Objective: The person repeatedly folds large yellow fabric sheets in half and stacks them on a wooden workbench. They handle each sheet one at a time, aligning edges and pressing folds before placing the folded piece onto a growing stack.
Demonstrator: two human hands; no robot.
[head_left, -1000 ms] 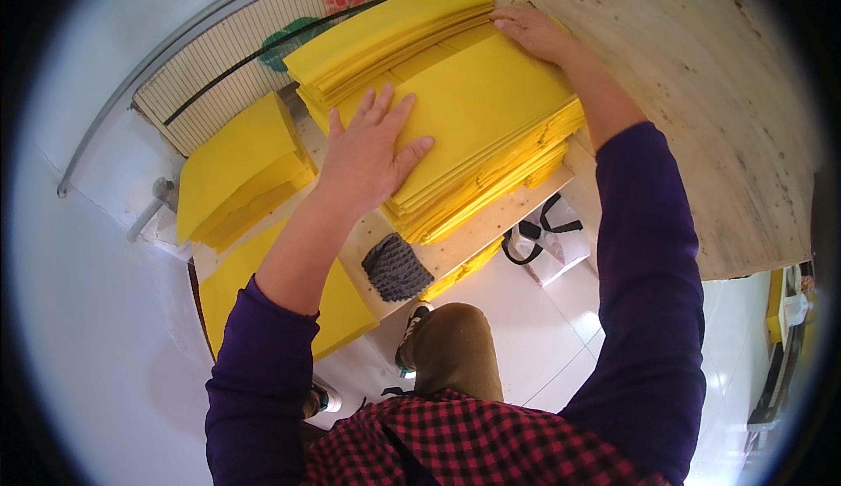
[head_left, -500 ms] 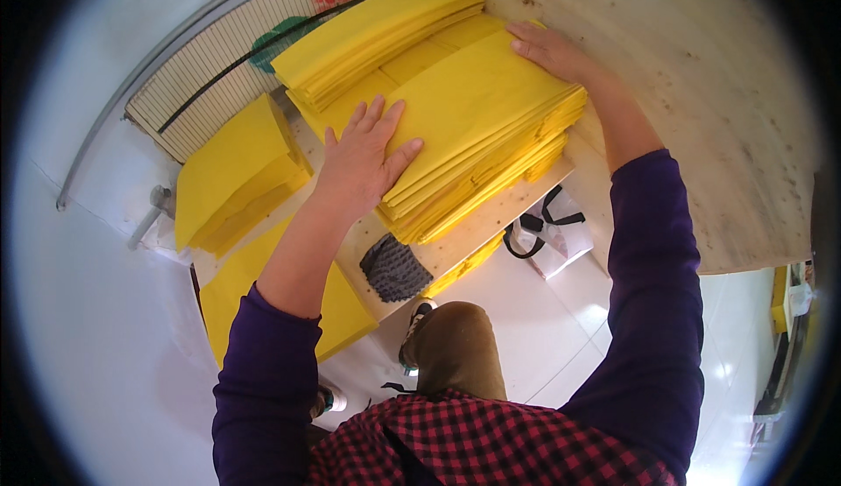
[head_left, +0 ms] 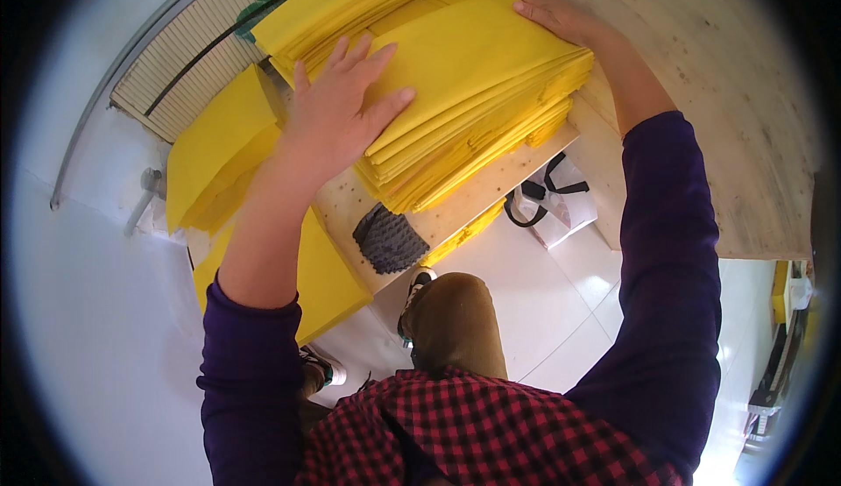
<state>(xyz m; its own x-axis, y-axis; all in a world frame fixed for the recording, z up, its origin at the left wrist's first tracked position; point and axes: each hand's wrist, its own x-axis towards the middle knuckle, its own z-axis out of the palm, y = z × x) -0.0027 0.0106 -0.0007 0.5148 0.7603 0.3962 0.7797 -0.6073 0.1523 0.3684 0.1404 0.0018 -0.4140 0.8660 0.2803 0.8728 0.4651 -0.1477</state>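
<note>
A thick stack of yellow sheets (head_left: 473,109) lies on a pale wooden table (head_left: 701,92), its near corner close to the table's near edge. The stack's long axis runs from near left to far right, and its layered edges fan out toward the near right. The left hand (head_left: 337,113) lies flat on the stack's near left part, fingers spread and pointing far right, pressing rather than gripping. The right hand (head_left: 556,17) rests open against the stack's far right edge, palm down; whether its fingertips curl under the sheets cannot be told.

A second pile of yellow sheets (head_left: 359,0) sits just behind, its far end cut off by the picture's rim. More yellow sheets (head_left: 215,157) lie to the left, partly hidden by the left forearm. A dark grey cloth (head_left: 390,241) lies on the table's near edge, and a white bag with black handles (head_left: 556,201) stands on the floor below.
</note>
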